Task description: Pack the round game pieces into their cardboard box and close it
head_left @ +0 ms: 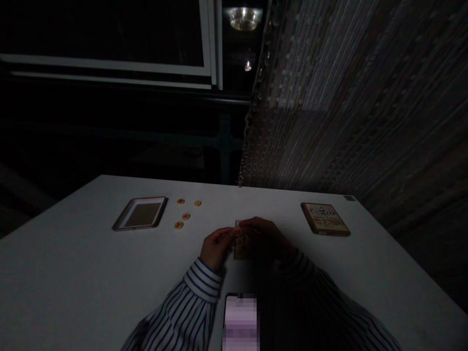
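Observation:
The scene is dim. Both hands meet over the middle of a white table (73, 278). My left hand (215, 247) pinches a round yellow game piece at the top of a small stack or row of round pieces (239, 246). My right hand (265, 239) curls over the same pieces from the right, fingers closed around them. Both arms wear white sleeves with dark stripes. Several loose round yellow pieces (186, 216) with red marks lie on the table to the left of my hands.
An open shallow box tray (141, 213) lies at the left. A printed box lid (325, 219) lies at the right. A phone (240, 321) with a lit screen sits near me. A beaded curtain (347, 97) hangs behind the table, dark window at left.

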Tool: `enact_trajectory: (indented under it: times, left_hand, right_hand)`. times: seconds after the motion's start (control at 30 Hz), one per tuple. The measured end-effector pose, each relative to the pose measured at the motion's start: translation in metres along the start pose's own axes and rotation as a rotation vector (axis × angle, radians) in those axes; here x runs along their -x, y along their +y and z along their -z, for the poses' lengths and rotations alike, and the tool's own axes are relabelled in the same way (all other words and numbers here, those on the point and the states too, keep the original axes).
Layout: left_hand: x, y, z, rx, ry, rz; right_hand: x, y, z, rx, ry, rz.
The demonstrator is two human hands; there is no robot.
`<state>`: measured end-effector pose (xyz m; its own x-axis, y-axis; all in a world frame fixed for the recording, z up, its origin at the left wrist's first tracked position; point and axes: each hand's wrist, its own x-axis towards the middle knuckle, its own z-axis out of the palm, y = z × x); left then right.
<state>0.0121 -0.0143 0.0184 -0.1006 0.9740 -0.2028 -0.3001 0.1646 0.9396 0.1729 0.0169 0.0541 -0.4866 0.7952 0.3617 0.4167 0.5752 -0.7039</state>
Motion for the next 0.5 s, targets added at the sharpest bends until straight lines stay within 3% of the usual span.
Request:
enact_trajectory:
  times: [0.5]
  left_hand:
    - [0.0001, 0.0011, -0.0010, 0.039, -0.026, 0.057]
  right_hand:
    - [0.0012, 0.0011, -0.0038, -0.144, -0.041, -0.054]
